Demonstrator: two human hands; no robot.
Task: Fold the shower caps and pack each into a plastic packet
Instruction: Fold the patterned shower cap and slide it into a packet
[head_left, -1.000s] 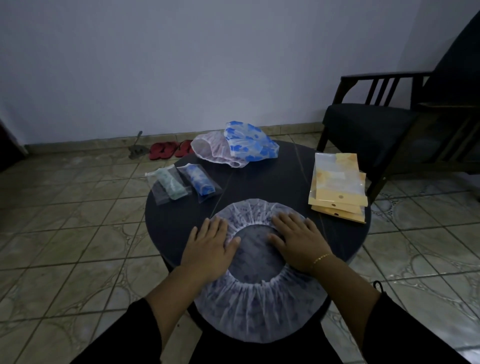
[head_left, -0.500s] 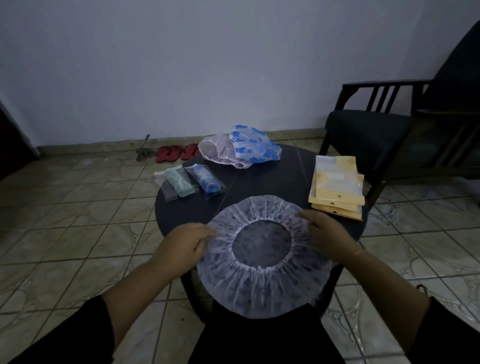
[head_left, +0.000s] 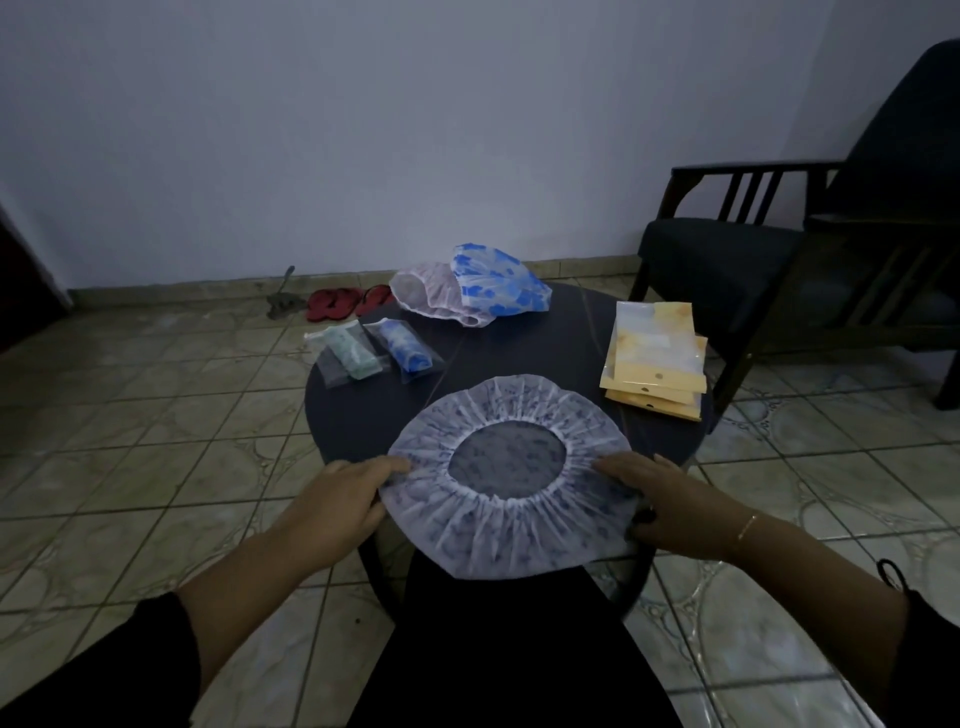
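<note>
A white shower cap with faint blue print (head_left: 498, 535) lies spread flat, opening up, over the near edge of the round dark table (head_left: 524, 353). My left hand (head_left: 345, 496) pinches its left rim and my right hand (head_left: 662, 506) grips its right rim. Two more caps, one pinkish-white (head_left: 431, 293) and one blue-patterned (head_left: 498, 283), lie bunched at the table's far side. Two packed clear packets (head_left: 379, 351) lie at the far left. A stack of empty yellow-backed packets (head_left: 654, 358) sits at the right.
A dark wooden armchair (head_left: 769, 260) stands close to the table's right. Red slippers (head_left: 343, 304) and a small grey object lie on the tiled floor by the far wall. My dark-clothed lap sits under the cap's near edge.
Both hands left the top of the cap, moved out to its left and right rims and took hold. The cap has shifted slightly toward me.
</note>
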